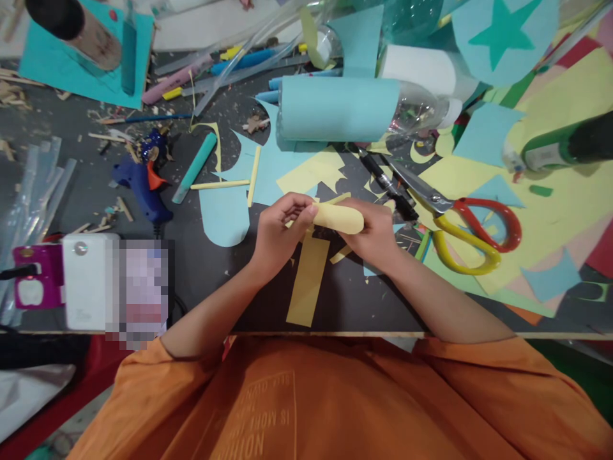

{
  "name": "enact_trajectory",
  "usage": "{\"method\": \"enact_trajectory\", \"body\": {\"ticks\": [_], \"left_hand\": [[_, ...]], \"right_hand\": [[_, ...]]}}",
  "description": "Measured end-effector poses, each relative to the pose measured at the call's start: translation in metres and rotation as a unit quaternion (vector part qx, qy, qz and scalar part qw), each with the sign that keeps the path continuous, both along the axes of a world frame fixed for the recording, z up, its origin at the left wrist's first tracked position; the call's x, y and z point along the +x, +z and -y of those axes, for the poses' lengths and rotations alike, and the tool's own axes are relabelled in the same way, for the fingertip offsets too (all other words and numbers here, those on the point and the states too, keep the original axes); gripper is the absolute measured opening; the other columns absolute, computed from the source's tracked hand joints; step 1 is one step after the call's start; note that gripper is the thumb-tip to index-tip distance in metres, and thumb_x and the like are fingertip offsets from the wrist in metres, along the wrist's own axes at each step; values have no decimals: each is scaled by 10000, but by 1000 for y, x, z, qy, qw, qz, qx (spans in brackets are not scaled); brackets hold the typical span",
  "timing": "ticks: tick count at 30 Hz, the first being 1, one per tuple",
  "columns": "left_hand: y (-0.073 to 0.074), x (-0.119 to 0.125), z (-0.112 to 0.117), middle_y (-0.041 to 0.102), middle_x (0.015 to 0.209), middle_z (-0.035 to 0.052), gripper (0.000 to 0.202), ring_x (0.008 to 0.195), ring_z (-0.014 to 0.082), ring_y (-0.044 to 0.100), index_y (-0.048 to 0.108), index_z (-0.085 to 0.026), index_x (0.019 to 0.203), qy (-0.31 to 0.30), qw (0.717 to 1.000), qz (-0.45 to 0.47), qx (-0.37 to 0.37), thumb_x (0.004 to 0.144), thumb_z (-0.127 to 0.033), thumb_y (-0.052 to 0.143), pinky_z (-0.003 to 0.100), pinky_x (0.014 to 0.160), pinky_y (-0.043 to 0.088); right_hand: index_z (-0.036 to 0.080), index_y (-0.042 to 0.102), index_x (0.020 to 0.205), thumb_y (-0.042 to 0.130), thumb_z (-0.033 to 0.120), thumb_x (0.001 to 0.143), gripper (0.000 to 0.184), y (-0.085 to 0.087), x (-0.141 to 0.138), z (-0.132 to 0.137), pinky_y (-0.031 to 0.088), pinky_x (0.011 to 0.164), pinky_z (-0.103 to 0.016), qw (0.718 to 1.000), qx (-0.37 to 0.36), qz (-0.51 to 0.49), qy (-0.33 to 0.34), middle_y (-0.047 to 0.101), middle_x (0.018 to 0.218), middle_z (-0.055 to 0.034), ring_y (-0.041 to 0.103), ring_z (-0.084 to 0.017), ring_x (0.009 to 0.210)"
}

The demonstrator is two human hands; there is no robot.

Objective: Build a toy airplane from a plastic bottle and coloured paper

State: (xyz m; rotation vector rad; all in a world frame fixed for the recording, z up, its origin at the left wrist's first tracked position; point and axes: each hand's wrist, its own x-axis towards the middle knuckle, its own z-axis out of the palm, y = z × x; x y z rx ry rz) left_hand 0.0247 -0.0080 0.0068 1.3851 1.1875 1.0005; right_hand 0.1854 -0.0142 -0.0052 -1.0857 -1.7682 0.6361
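Observation:
Between my hands is a pale yellow paper strip [341,218] with a rounded right end. My left hand [282,231] pinches its left end between thumb and fingers. My right hand [376,231] is closed at the strip's other end, its fingertips partly hidden behind the paper. Below them, a longer yellow paper strip [308,281] lies on the dark table. To the left rests a light blue paper piece [225,214] with a rounded bottom, and two thin yellow paper rolls [220,185] [255,176] lie by its top edge.
Scissors [445,204] with red and yellow handles lie open at right, beside a black pen [383,179]. A blue-wrapped plastic bottle [340,108] lies behind my hands. At left are a blue glue gun [143,185], glue sticks [36,185] and a white power bank [89,281]. Paper scraps cover the right side.

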Motion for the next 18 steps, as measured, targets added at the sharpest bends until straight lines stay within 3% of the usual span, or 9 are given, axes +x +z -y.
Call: {"method": "enact_trajectory", "body": {"ticks": [5,9,12,15,18], "left_hand": [[-4,1,-1,597,747,-11,408,685,106,615,482,-222,1016,-9,998,54,-43,742,-462,666,203,579,479],[-5,0,-2,560,723,-29,406,679,106,606,443,-234,1057,5,997,53,-47,754,-405,651,215,593,475],[-2,0,-3,542,699,-41,356,652,100,585,449,-234,1049,19,998,38,-53,757,-336,627,224,589,463],[0,-1,-4,535,682,-48,322,629,93,561,458,-232,1029,31,998,33,-49,746,-271,606,222,586,453],[0,-1,-5,530,673,-47,299,631,88,546,478,-226,1012,44,998,34,-38,736,-227,593,214,594,452]], "right_hand": [[198,644,797,583,241,814,76,-1,2,0,464,526,-243,999,-33,-18,-15,721,723,-15,630,-124,584],[197,640,783,570,271,821,109,-1,2,0,420,502,-237,998,-55,0,-14,686,677,0,575,-109,544],[210,614,735,570,295,824,131,0,2,-2,387,493,-248,997,-56,10,-52,609,624,14,517,-109,533],[219,591,699,576,324,833,172,1,3,-4,442,598,-287,995,-46,-7,-85,588,749,-20,560,-142,696],[216,593,718,504,371,886,246,2,5,-6,480,793,-350,995,-64,-47,-64,617,929,-58,596,-176,910]]}}
